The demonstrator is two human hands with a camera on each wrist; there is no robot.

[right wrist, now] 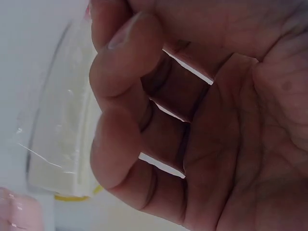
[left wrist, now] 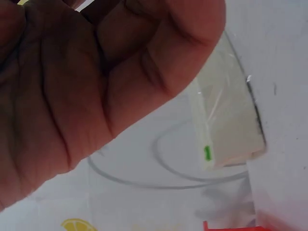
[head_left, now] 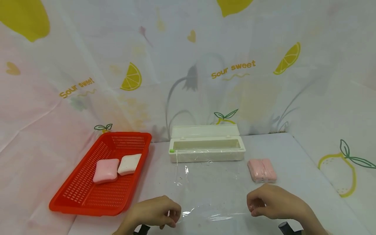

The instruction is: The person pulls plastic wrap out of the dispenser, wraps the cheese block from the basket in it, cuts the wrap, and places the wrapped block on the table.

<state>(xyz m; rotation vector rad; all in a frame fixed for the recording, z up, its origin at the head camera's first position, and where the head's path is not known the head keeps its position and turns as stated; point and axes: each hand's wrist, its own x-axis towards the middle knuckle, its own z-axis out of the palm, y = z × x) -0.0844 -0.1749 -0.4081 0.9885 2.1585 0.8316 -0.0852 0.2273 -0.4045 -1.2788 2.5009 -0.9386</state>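
Observation:
A sheet of clear plastic wrap (head_left: 211,187) stretches toward me from a white wrap dispenser box (head_left: 207,157) whose lid stands raised. My left hand (head_left: 157,210) pinches the sheet's near left corner, and my right hand (head_left: 276,202) pinches the near right one. Curled fingers show in both wrist views, but the film between the fingertips is hard to make out there. A green tab (left wrist: 208,153) sits at the left end of the box front. Just beyond my right hand lies a pink bar (head_left: 262,170) covered in clear film.
On the left stands a red perforated basket (head_left: 97,207) holding a pink soap bar (head_left: 106,170) and a white soap bar (head_left: 129,164). A printed cloth (head_left: 176,49) hangs behind and around the white table (head_left: 296,163).

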